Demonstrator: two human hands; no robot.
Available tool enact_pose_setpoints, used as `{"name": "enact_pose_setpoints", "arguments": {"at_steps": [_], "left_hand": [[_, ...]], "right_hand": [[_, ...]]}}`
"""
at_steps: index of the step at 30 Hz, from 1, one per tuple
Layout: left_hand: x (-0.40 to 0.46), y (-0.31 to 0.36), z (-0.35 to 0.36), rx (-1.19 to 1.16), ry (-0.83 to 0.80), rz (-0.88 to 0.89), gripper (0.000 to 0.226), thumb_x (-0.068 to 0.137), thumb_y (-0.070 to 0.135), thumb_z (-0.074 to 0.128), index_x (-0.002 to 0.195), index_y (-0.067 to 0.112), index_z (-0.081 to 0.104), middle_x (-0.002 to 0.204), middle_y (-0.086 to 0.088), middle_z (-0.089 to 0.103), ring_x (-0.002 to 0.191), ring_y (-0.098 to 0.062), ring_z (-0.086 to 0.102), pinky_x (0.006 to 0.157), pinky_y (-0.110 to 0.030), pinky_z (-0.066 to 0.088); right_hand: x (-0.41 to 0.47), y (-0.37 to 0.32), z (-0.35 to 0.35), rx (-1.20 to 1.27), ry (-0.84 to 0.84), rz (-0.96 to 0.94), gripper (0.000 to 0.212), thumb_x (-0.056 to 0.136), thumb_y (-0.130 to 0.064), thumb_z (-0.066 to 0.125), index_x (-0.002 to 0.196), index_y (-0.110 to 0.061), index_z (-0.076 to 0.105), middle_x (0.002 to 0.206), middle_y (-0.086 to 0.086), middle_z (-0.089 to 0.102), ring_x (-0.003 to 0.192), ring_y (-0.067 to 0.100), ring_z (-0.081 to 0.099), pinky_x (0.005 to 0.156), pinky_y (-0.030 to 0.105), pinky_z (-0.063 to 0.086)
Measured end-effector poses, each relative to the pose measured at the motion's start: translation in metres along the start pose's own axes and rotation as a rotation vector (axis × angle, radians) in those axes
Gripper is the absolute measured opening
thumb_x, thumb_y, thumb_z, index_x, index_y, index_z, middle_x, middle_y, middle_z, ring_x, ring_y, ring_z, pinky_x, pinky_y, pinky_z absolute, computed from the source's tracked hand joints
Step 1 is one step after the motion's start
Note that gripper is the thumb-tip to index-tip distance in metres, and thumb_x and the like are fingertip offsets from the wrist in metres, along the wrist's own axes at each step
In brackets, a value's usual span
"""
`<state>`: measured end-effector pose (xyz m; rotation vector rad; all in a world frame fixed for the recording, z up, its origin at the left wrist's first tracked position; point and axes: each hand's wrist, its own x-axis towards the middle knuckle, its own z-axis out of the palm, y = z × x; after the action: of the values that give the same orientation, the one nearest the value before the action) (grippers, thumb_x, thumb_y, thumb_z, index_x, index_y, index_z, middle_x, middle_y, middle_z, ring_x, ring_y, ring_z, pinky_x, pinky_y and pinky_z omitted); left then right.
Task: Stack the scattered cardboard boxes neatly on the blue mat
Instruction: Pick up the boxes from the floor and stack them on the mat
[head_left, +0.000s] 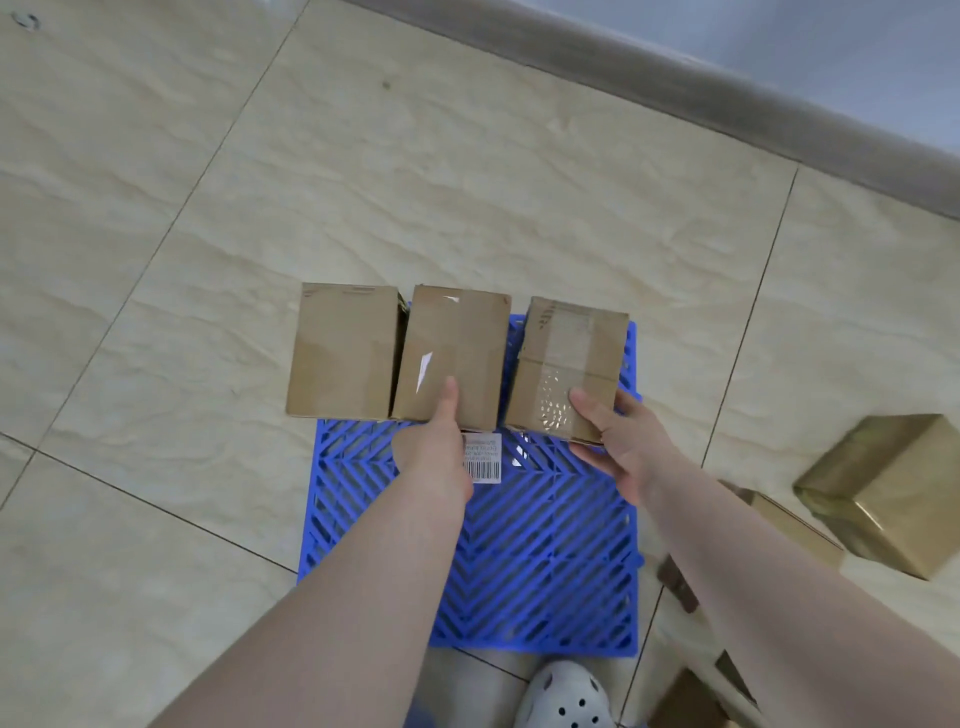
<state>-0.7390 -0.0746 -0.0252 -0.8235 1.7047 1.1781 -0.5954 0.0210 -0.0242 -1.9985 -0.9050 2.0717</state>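
Three boxes (452, 358) abreast, long axes pointing away from person

Beige tiled floor (415, 182), grey baseboard (675, 88), perforated clog (566, 696) (partly cropped)

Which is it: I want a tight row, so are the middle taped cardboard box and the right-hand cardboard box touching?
Apart. The head view shows a strip of blue mat between the middle box and the right-hand box.
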Motion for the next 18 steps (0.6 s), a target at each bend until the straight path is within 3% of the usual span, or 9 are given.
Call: {"name": "enact_pose_setpoints", "arguments": {"at_steps": [4, 10, 12, 15, 18], "left_hand": [[0.007, -0.004, 0.002, -0.097, -0.023, 0.004, 0.041, 0.078, 0.033, 0.077, 0.103, 0.009, 0.056, 0.095, -0.005, 0.063, 0.088, -0.026, 0.067, 0.080, -0.041, 0.058], [0.004, -0.002, 0.001, -0.121, -0.006, -0.019, 0.031, 0.081, 0.034, 0.074, 0.088, 0.015, 0.051, 0.086, -0.001, 0.060, 0.093, -0.026, 0.067, 0.068, -0.033, 0.056], [0.001, 0.000, 0.001, -0.109, -0.014, -0.009, 0.035, 0.082, 0.035, 0.074, 0.096, 0.013, 0.050, 0.083, 0.001, 0.058, 0.089, -0.024, 0.066, 0.059, -0.028, 0.052], [-0.004, 0.002, -0.002, 0.016, -0.012, -0.017, 0.043, 0.083, 0.041, 0.071, 0.105, 0.012, 0.048, 0.082, -0.001, 0.053, 0.072, -0.015, 0.058, 0.050, -0.022, 0.046], [-0.018, 0.002, -0.008, 0.181, -0.023, -0.032, 0.044, 0.083, 0.048, 0.067, 0.100, 0.010, 0.051, 0.080, -0.001, 0.051, 0.072, -0.012, 0.053, 0.054, -0.018, 0.047]], "right_hand": [[0.003, 0.000, 0.008, -0.038, 0.001, -0.049, 0.046, 0.087, -0.027, 0.070, 0.131, -0.024, 0.055, 0.108, -0.005, 0.066, 0.096, 0.012, 0.066, 0.086, 0.035, 0.058], [0.004, -0.013, 0.007, -0.172, -0.023, -0.040, 0.053, 0.087, -0.024, 0.071, 0.136, -0.022, 0.051, 0.110, -0.002, 0.065, 0.093, 0.015, 0.066, 0.078, 0.031, 0.059], [0.005, -0.016, 0.008, -0.197, -0.017, -0.030, 0.056, 0.087, -0.026, 0.071, 0.138, -0.023, 0.050, 0.111, -0.002, 0.064, 0.094, 0.015, 0.065, 0.075, 0.030, 0.059], [0.002, -0.016, 0.011, -0.229, 0.011, -0.016, 0.063, 0.086, -0.032, 0.071, 0.143, -0.025, 0.043, 0.112, -0.004, 0.062, 0.097, 0.015, 0.063, 0.084, 0.036, 0.058], [-0.010, -0.016, 0.009, -0.267, 0.092, -0.007, 0.085, 0.084, -0.042, 0.070, 0.152, -0.023, 0.024, 0.136, 0.002, 0.052, 0.108, 0.018, 0.055, 0.095, 0.042, 0.052]]}}
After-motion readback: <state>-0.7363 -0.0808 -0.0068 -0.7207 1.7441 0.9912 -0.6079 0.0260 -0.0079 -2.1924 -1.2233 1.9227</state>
